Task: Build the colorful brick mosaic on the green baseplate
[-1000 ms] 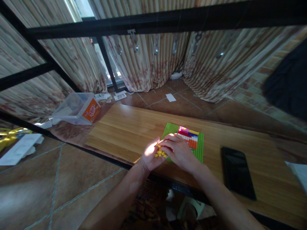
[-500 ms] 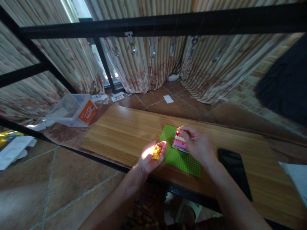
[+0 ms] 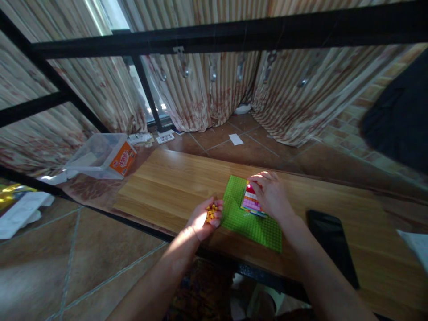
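While a clear plastic box (image 3: 100, 157) stood well left of the green baseplate (image 3: 259, 234), our left hand (image 3: 202, 221) cupped yellow bricks (image 3: 211, 214) just beside its left edge, fingers curled around them. Over the baseplate we had a striped brick block (image 3: 251, 203), and our right hand (image 3: 272, 194) bent its fingers onto the block; we couldn't tell whether they gripped it. Right of the baseplate lay a black phone (image 3: 331, 245).

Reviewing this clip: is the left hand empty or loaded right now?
Loaded: a cluster of small yellow pieces shows in the cupped palm of the left hand.
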Demonstrator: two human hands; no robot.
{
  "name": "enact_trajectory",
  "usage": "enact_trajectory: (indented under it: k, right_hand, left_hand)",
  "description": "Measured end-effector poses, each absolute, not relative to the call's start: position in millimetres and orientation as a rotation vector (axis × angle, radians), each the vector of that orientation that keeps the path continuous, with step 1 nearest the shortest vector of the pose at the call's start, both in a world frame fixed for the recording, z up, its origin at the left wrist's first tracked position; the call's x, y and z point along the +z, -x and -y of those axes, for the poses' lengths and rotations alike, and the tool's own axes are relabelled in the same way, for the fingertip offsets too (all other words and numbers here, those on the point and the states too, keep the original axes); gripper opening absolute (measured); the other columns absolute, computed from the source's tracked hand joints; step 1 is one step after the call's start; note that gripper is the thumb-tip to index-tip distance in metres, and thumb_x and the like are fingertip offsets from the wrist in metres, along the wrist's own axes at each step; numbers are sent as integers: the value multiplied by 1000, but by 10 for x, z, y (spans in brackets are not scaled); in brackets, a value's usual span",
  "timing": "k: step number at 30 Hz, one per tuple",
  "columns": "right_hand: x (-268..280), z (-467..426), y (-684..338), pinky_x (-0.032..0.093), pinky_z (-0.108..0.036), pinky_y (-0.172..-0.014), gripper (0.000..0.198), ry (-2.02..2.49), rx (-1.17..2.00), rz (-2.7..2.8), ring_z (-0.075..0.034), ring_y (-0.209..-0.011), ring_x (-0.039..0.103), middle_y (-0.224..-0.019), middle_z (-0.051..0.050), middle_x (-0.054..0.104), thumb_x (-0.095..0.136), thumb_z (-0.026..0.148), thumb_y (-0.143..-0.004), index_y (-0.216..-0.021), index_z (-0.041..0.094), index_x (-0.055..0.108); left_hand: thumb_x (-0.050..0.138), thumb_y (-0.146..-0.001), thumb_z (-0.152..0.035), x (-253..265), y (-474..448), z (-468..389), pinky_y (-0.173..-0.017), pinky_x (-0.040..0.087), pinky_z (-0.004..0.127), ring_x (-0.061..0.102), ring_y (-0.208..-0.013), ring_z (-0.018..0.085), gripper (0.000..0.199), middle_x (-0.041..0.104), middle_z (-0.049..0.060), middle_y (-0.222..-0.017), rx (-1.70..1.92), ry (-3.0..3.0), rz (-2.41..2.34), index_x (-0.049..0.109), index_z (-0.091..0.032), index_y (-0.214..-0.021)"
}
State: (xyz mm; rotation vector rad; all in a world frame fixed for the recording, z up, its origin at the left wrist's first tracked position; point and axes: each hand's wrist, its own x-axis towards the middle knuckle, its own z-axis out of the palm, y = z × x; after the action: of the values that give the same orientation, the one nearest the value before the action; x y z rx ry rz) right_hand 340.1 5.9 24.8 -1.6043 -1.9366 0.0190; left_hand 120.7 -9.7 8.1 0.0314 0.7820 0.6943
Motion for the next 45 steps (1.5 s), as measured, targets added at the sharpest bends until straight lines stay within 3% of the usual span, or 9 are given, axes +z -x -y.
enact_trajectory:
  k: [7, 28, 33, 36, 39, 42, 45]
  right_hand:
    - [195, -56, -3399, 39, -40, -84, 24, 1681, -70, 1951, -24, -90, 51, -86, -7, 65, 47, 29, -90, -82, 21, 67]
    - [147, -57, -3379, 43, -37, -84, 26, 1614, 66, 1884, -20, -83, 55, -82, -5, 65, 47, 21, -87, -74, 20, 69]
    - [134, -10, -3400, 45, -38, -84, 24, 1559, 79, 1848, -21, -88, 56, -89, -6, 66, 46, 25, -89, -88, 20, 70]
    - [276, 59, -3434, 46, -41, -86, 25, 1511, -1, 1769, -23, -95, 57, -98, -7, 67, 47, 27, -89, -104, 21, 66]
    - [494, 203, -3470, 46, -41, -87, 24, 1474, -40, 1684, -23, -96, 59, -100, -8, 67, 47, 27, -90, -103, 21, 67]
    - [639, 442, -3432, 49, -38, -84, 22, 1498, 95, 1626, -21, -93, 63, -98, -6, 69, 48, 30, -91, -97, 23, 68]
    - [639, 734, -3271, 51, -36, -83, 19, 1512, 337, 1638, -20, -92, 64, -98, -4, 69, 51, 31, -90, -97, 25, 68]
  left_hand:
    - [40, -92, -28, 101, -1232, 110, -30, 27, 10, 44, -42, 4, 30, 52, 3, -63, 710, -58, -799, 58, -7, -79]
    - [44, -90, -27, 52, -1233, 98, -30, 28, 12, 46, -40, 6, 28, 56, 5, -61, 708, -43, -797, 60, -7, -79]
    - [42, -91, -28, 60, -1203, 99, -32, 35, 14, 51, -42, 7, 28, 58, 6, -61, 714, 23, -777, 59, -7, -83]
    - [41, -92, -25, 89, -1207, 129, -38, 44, 17, 57, -48, 10, 26, 60, 7, -65, 794, 96, -746, 59, -7, -87]
    - [41, -91, -22, 160, -1256, 178, -56, 55, 24, 66, -67, 15, 24, 65, 12, -77, 868, 174, -685, 59, -5, -92]
    - [42, -91, -22, 267, -1339, 229, -73, 57, 31, 67, -86, 21, 26, 66, 16, -90, 906, 204, -567, 59, -5, -99]
    - [40, -91, -24, 369, -1429, 275, -80, 56, 37, 65, -98, 25, 30, 66, 19, -100, 869, 168, -464, 59, -6, -105]
